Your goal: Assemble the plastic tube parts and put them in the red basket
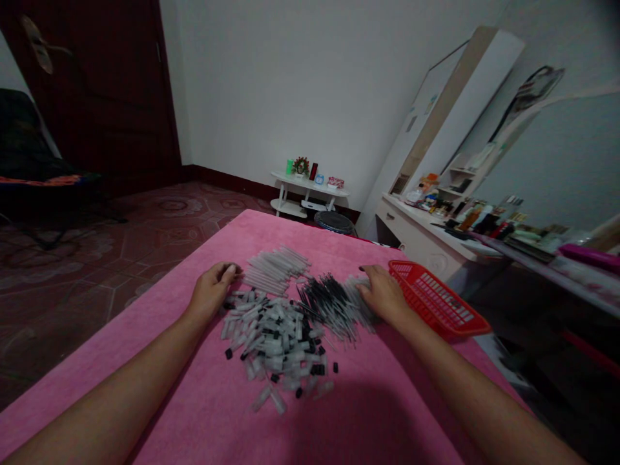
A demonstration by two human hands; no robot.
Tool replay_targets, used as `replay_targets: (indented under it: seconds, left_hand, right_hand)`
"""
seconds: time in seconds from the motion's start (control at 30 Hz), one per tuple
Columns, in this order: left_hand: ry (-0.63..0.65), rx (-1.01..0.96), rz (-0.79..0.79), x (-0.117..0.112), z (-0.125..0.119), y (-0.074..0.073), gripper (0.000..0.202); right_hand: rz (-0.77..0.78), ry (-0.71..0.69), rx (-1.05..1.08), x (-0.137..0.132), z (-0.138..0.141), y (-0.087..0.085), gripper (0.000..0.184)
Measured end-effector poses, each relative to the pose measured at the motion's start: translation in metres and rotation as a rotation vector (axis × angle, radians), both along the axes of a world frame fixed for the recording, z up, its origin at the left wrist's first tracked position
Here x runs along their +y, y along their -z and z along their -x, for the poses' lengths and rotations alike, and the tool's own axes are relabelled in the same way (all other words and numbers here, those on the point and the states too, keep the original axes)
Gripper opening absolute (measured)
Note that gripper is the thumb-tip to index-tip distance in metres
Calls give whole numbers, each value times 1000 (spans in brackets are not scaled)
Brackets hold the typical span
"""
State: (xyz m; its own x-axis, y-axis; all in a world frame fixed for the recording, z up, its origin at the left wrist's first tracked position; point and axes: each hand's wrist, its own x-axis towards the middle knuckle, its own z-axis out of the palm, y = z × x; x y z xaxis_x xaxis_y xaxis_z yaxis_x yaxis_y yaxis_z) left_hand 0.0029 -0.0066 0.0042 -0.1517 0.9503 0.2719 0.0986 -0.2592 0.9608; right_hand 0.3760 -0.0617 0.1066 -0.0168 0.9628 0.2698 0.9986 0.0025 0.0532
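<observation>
My left hand [213,287] rests at the left edge of a bundle of whitish translucent tubes [276,268], its fingers loosely bent with nothing visible in them. On the right, my right hand [385,294] lies with thumb and fingers apart against a row of clear thin pieces [358,300]. Beside that row is a heap of thin dark-and-grey sticks [329,303], like pen refills. Nearer to me spreads a loose pile of short clear caps [276,342] mixed with small black pieces [317,369]. The undersides of both hands are hidden.
A pink cloth [203,400] covers the table. Just right of my right hand stands a red plastic basket [436,297]. Beyond are a white shelf stand [310,184], a cluttered dressing table [426,226], a dark door [97,97] and a folding chair [39,161].
</observation>
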Motion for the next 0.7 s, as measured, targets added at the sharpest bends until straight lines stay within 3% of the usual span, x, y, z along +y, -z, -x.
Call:
replay_targets:
  seconds: [0.2, 0.43, 0.7]
  left_hand:
    - [-8, 42, 2, 0, 1, -1, 46]
    - [-7, 42, 2, 1, 2, 0, 44]
    - [-13, 38, 1, -2, 0, -5, 41]
  right_hand:
    - [163, 171, -63, -12, -41, 9, 55]
    - [170, 207, -112, -12, -37, 13, 64]
    - [288, 285, -96, -7, -30, 5, 54]
